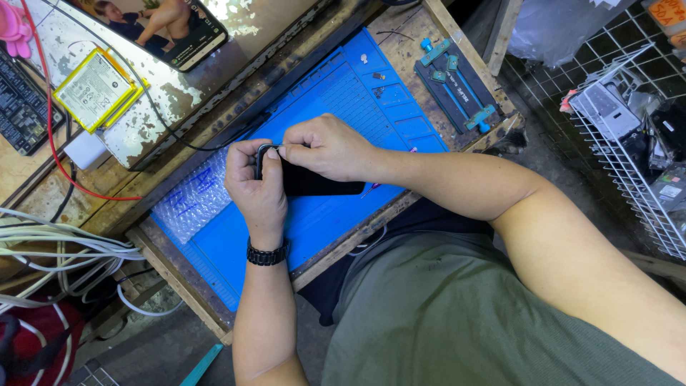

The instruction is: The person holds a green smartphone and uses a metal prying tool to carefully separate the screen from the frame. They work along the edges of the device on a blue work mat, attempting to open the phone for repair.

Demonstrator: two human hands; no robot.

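I have a black phone [314, 182] clamped between both hands just above the blue work mat [343, 107] — my left hand [259, 187] wraps around its end, and my right hand [329, 146] closes over its top edge, fingertips pinched at the corner. Bubble wrap [191, 201] lies on the mat beside my left hand, and a blue clamp jig [456, 82] sits well apart at the bench's far edge.

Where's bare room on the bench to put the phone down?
Free: blue mat right of the left hand, below the phone; also its upper grid toward the blue clamp jig. Crowded: bubble wrap on the mat's left end, battery and cables upper left.
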